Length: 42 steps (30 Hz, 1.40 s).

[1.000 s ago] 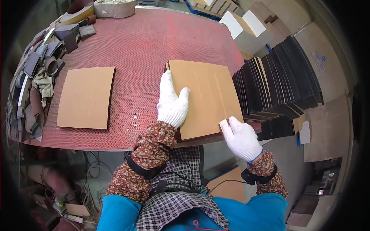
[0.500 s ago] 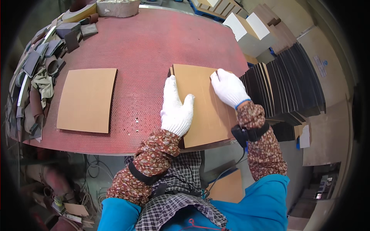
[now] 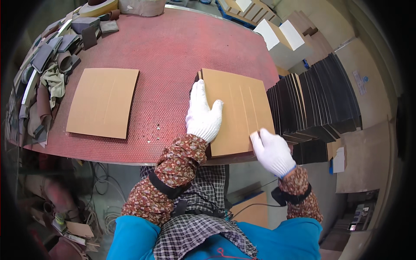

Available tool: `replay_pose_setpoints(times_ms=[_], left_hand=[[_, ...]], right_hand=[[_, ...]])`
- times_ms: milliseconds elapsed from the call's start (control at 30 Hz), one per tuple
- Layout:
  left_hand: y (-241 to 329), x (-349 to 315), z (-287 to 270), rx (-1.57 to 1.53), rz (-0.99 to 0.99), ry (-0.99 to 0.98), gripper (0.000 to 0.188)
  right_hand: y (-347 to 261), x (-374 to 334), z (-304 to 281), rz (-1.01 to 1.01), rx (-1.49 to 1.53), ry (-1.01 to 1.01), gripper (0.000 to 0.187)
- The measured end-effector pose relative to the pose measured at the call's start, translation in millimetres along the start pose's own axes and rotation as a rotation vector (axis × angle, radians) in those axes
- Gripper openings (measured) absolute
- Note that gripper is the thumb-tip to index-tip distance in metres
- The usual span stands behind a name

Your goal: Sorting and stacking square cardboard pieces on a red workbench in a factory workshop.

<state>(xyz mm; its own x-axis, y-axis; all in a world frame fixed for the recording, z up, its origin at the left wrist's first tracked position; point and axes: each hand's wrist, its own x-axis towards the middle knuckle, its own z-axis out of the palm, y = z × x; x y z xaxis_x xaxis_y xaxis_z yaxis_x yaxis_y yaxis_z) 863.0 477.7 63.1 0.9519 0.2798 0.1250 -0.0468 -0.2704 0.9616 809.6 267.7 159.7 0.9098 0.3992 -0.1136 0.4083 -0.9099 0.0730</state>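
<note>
My left hand [image 3: 203, 112], in a white knit glove, lies along the left edge of a stack of tan square boards [image 3: 234, 108] with dark sides. Its fingers stretch forward together, and the thumb is spread over the top board. My right hand [image 3: 274, 152], gloved the same way, is at the near right corner of that stack. The right fingers are pinched round a small brown piece [image 3: 255, 134], mostly hidden by the glove. Pale lines run lengthwise across the top board. Apart to the left lies another tan board [image 3: 103, 103] with a dark edge.
All this rests on a red textured table [image 3: 173, 43]. Abrasive blocks, rolls and a greenish rag [image 3: 54, 81] crowd its left rim. Dark boards [image 3: 318, 97] stand in a long row at right, beside a white box [image 3: 290, 41]. Cables [image 3: 106, 182] hang below.
My right hand has moved down along the stack's right side, from the far part to the near corner. The left hand stays on the left edge. The whole view has shifted slightly.
</note>
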Motion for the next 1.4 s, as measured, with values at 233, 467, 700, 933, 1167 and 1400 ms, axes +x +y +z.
replay_pose_setpoints(times_ms=[233,467,700,933,1167,1400], left_hand=[[-2,-3,0,-0.025,-0.020,-0.009,0.074],[-4,-6,4,-0.001,-0.007,0.026,0.074],[4,-6,0,-0.106,-0.077,-0.027,0.076],[-3,-8,-2,-0.072,-0.024,0.009,0.076],[4,-2,-3,-0.062,-0.088,-0.038,0.075],[5,-2,-4,-0.047,-0.033,-0.011,0.076]], right_hand=[[-37,-9,-17,-0.167,-0.027,-0.034,0.018],[-36,30,-9,-0.049,0.094,0.016,0.022],[-5,131,10,-0.067,0.006,0.237,0.025],[-17,156,-1,-0.067,0.061,0.278,0.033],[-31,94,-7,0.126,0.157,0.089,0.035],[-34,-10,-9,-0.060,-0.032,0.014,0.024]])
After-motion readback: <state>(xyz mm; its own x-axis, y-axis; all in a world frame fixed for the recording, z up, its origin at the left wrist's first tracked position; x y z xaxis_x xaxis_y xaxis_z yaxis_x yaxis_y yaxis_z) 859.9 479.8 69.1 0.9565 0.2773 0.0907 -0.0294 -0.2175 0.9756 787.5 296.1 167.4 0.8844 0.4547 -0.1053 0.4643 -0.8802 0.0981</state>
